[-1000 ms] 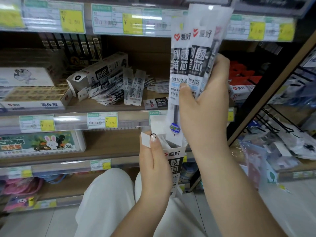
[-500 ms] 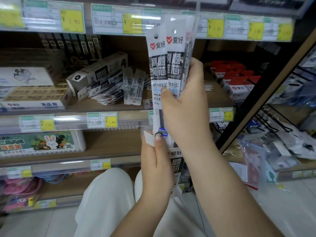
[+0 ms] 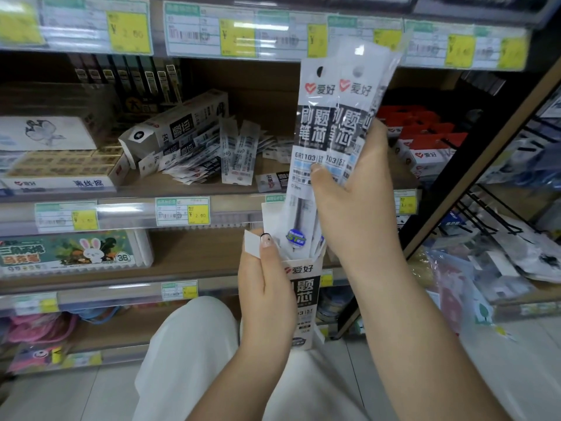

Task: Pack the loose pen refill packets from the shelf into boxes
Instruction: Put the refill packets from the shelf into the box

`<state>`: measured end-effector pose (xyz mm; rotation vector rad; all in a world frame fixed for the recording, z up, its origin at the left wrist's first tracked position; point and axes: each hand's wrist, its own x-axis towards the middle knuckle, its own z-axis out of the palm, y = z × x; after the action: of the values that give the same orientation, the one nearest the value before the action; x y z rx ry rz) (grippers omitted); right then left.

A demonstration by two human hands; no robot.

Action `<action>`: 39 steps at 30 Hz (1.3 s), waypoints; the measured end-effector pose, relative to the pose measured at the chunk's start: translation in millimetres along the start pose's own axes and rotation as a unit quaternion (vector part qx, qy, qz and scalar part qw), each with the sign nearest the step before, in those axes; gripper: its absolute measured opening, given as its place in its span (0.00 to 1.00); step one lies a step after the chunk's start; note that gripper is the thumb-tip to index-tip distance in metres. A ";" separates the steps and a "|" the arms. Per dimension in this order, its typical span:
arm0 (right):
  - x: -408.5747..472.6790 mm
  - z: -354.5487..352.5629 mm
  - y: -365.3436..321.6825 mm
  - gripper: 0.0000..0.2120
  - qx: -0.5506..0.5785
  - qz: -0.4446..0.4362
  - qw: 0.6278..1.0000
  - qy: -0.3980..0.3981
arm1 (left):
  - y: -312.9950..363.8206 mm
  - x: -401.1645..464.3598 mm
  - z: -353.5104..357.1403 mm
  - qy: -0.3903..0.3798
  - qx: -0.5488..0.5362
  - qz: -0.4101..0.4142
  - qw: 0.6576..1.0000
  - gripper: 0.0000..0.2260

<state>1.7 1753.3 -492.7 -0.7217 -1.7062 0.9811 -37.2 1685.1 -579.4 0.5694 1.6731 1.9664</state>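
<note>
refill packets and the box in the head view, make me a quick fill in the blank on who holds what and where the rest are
1. The bunch of refill packets is gripped by the ____ hand.
2. The left hand holds an open ____ with its opening facing up.
3. The lower ends of the held packets sit ____ the top opening of the box.
4. More loose packets lie on the ____ behind, beside a tipped white box.

Missing words: right; box; inside; shelf

Stationery shop aisle, tiered wooden shelves edged with yellow price tags, boxed pens and erasers on display, loose refill packets, wire rack of packaged goods
</note>
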 end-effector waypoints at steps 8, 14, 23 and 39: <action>2.6 -2.9 -6.4 0.25 0.007 -0.033 0.999 -0.013 | -4.0 -0.2 -1.4 -0.012 -0.001 0.020 1.000 0.13; 4.6 -2.8 -7.6 0.25 0.009 -0.009 0.998 -0.061 | -4.5 0.8 -1.4 -0.012 0.005 0.014 1.000 0.13; 0.8 0.5 1.9 0.22 0.062 0.021 0.994 -0.085 | -4.9 2.6 -1.7 -0.015 0.013 0.022 1.000 0.13; 1.5 -1.9 -4.5 0.19 -0.052 0.035 0.992 -0.108 | -5.4 1.3 -2.2 -0.048 0.042 0.052 0.997 0.12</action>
<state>2.9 1752.8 -487.8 -0.7689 -1.9432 1.0572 -39.1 1684.8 -585.0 0.7849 1.7025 1.9151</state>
